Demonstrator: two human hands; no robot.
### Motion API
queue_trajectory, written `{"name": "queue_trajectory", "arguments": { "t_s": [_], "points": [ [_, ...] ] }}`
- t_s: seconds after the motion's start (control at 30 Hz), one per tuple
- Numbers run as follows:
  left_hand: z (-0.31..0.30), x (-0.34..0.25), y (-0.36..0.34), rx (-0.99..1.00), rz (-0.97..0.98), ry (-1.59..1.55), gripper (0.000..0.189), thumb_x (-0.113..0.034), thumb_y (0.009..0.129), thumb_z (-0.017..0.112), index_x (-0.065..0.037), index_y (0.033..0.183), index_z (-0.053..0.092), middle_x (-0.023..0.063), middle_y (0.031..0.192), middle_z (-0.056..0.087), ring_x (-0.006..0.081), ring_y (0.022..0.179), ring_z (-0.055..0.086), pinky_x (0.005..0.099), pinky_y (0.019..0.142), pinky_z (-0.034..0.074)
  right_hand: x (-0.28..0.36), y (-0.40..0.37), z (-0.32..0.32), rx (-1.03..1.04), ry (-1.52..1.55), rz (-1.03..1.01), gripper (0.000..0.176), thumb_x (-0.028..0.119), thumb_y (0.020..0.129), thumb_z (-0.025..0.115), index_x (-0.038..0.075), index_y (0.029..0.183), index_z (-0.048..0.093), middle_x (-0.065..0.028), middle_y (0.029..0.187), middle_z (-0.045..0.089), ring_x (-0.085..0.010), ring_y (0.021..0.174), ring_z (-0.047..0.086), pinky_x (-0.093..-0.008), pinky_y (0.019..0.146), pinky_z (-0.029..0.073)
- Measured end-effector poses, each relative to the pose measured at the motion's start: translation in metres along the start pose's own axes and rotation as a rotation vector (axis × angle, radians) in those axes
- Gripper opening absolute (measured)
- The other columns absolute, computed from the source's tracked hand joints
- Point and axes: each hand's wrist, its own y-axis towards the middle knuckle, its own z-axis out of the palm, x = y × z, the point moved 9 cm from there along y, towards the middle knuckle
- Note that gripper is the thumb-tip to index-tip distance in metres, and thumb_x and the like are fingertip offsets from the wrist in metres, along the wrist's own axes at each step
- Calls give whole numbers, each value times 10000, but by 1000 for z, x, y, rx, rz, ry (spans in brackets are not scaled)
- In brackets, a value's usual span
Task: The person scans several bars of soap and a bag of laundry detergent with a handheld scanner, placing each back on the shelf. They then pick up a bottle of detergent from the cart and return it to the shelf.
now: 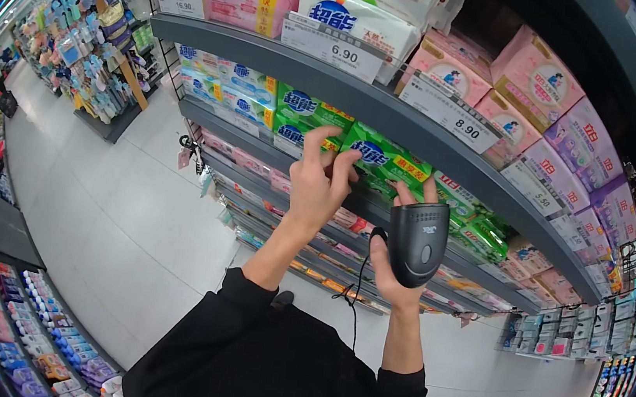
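Note:
My left hand (320, 187) reaches into the shelf with curled fingers, gripping the left end of a green soap pack (387, 159) with a yellow label. Another green pack (297, 103) sits just left of it. In my right hand (394, 284) is a black barcode scanner (421, 245), its back facing up and a thin cord hanging below. Fingertips of that hand stretch past the scanner to the right part of the green pack. The scanner hides most of the right palm.
Above runs a shelf edge (249, 46) with price tags, carrying pink and white soap packs (353, 26). Boxed pink soaps (540, 75) and purple packs (587, 143) stand to the right. Lower shelves hold more packs. Pale floor (145, 202) stretches left, with another stocked shelf (45, 324) at lower left.

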Motion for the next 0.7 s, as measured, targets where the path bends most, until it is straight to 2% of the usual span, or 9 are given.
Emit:
{"name": "queue_trajectory", "arguments": {
  "t_s": [0.1,0.17,0.23,0.3,0.33,0.43,0.57,0.6,0.7],
  "points": [
    [-3,3,6,-39,47,29,291,-76,935,645,-6,1155,467,58,576,642,99,454,595,222,435,442,-10,-2,8,20,62,91,794,-19,774,611,-37,1500,288,-215,1528,354,-302,1341,470,-402,1105,381],
    [-7,-5,4,-98,247,193,282,-45,907,678,-5,1122,501,28,542,601,75,436,552,215,430,424,-14,0,6,-52,193,219,842,-37,762,612,-27,1521,247,-199,1435,476,-283,1333,481,-392,1103,380],
    [-15,-16,8,-140,185,189,274,-10,849,729,-11,1069,565,23,619,607,112,568,589,260,549,465,-16,0,7,0,116,224,888,-53,754,608,-21,1539,196,-189,1373,535,-267,1311,502,-381,1099,384],
    [-18,-56,1,-256,700,458,323,-3,768,783,-31,1051,629,58,823,625,204,778,591,323,683,464,-15,3,5,-48,170,237,851,-50,755,614,-22,1523,248,-191,1388,529,-258,1308,507,-370,1089,390],
    [-17,-54,3,-244,683,428,330,-26,719,799,-48,1021,667,90,1005,617,278,991,540,393,841,418,-15,4,4,-85,231,247,815,-47,757,620,-23,1506,299,-193,1403,523,-250,1304,512,-360,1080,395],
    [-6,-63,16,-123,750,527,342,-138,726,815,-72,1028,670,100,1039,612,301,1036,530,463,924,378,-15,7,5,-76,134,151,1005,-44,694,706,-19,1548,175,-200,1411,508,-232,1225,570,-306,1016,433],
    [8,-59,27,123,715,669,385,-288,748,805,-83,1045,668,110,1077,603,336,1094,523,521,1030,276,-13,7,11,-60,145,133,1095,-47,642,724,-21,1557,123,-231,1543,346,-274,1394,420,-315,1097,349],
    [9,-58,26,134,717,697,394,-287,752,804,-80,1055,660,115,1090,595,345,1098,512,521,1039,267,-19,1,14,-58,181,142,1029,-55,643,712,-40,1537,203,-233,1598,228,-280,1429,376,-304,1104,333],
    [15,-56,21,130,715,725,428,-291,760,802,-62,1081,635,127,1103,580,366,1101,489,531,1055,241,-9,-4,18,-106,200,21,1003,-8,711,744,-53,1533,172,-203,1638,19,-321,1461,288,-385,1107,396]
  ]
}}
